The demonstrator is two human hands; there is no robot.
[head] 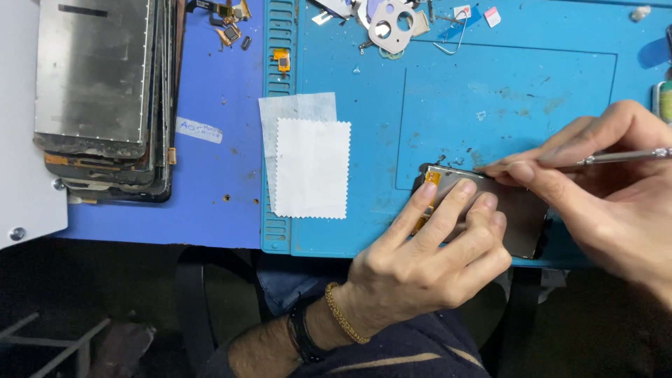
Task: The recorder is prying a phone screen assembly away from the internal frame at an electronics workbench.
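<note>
A grey rectangular metal-backed phone screen (521, 210) is pressed flat by the left hand (427, 259); a thin silver metal tool (619, 157) is pinched by the right hand (609, 189).

My left hand (420, 266) is bare; on its wrist I wear a gold beaded bracelet (343, 315) and a black band (301, 332). My right hand (616, 189) wears nothing.
</note>
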